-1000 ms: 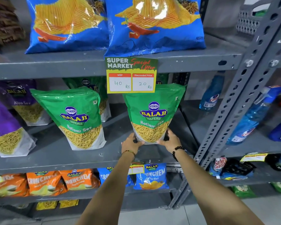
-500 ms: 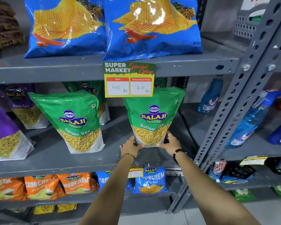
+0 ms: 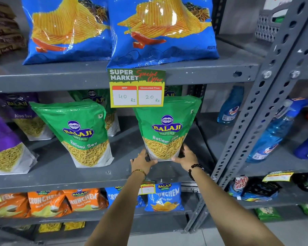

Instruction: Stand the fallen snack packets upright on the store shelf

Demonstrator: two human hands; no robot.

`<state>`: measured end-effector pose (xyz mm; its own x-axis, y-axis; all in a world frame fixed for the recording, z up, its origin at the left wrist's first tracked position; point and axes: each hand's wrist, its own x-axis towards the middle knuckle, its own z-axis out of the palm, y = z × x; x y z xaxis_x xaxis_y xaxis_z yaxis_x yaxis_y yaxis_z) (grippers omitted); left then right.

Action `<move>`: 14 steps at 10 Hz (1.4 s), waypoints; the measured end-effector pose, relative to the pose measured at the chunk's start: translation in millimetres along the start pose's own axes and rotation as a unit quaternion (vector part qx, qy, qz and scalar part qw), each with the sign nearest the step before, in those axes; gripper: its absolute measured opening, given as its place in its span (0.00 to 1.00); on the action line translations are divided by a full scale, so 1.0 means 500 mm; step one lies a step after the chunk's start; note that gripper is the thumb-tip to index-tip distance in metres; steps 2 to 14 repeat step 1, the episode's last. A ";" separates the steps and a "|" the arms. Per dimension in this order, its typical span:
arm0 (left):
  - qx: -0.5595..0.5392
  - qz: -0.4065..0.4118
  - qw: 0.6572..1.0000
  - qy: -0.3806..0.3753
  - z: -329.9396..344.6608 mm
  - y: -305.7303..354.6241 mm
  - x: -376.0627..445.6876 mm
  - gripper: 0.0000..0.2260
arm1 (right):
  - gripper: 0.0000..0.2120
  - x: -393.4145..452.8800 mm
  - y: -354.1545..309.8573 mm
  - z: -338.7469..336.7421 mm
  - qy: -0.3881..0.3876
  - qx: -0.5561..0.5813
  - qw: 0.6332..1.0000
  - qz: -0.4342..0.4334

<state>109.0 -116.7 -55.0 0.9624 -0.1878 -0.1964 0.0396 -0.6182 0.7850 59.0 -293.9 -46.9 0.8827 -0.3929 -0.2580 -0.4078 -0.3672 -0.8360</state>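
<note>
A green Ratlami Sev packet [image 3: 166, 125] stands upright on the grey middle shelf [image 3: 60, 176], right of centre. My left hand [image 3: 142, 161] grips its lower left corner and my right hand [image 3: 187, 157] grips its lower right corner. A second green Ratlami Sev packet [image 3: 82, 132] stands upright to its left, tilted slightly. Further green packets [image 3: 100, 100] stand behind, partly hidden. Purple Aloo Sev packets [image 3: 4, 142] stand at the left end of the same shelf.
A price card [image 3: 137, 87] hangs from the upper shelf edge over the held packet's top. Big blue chips bags [image 3: 160, 31] fill the upper shelf. Orange and blue Crunchem packets [image 3: 48, 201] line the lower shelf. A perforated steel upright [image 3: 256, 110] and blue spray bottles [image 3: 274, 132] stand right.
The view has shifted down slightly. Both hands stay on the packet's lower corners, and the packet stands a little straighter on the shelf.
</note>
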 end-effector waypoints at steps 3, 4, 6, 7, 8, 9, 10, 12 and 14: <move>0.047 -0.024 0.999 -0.005 -0.002 -0.014 -0.017 0.37 | 0.42 -0.014 0.017 0.015 0.033 0.007 0.999 -0.002; 0.047 -0.024 0.999 -0.005 -0.002 -0.014 -0.017 0.37 | 0.42 -0.014 0.017 0.015 0.033 0.007 0.999 -0.002; 0.047 -0.024 0.999 -0.005 -0.002 -0.014 -0.017 0.37 | 0.42 -0.014 0.017 0.015 0.033 0.007 0.999 -0.002; 0.047 -0.024 0.999 -0.005 -0.002 -0.014 -0.017 0.37 | 0.42 -0.014 0.017 0.015 0.033 0.007 0.999 -0.002; 0.047 -0.024 0.999 -0.005 -0.002 -0.014 -0.017 0.37 | 0.42 -0.014 0.017 0.015 0.033 0.007 0.999 -0.002; 0.047 -0.024 0.999 -0.005 -0.002 -0.014 -0.017 0.37 | 0.42 -0.014 0.017 0.015 0.033 0.007 0.999 -0.002; 0.047 -0.024 0.999 -0.005 -0.002 -0.014 -0.017 0.37 | 0.42 -0.014 0.017 0.015 0.033 0.007 0.999 -0.002; 0.047 -0.024 0.999 -0.005 -0.002 -0.014 -0.017 0.37 | 0.42 -0.014 0.017 0.015 0.033 0.007 0.999 -0.002; 0.047 -0.024 0.999 -0.005 -0.002 -0.014 -0.017 0.37 | 0.42 -0.014 0.017 0.015 0.033 0.007 0.999 -0.002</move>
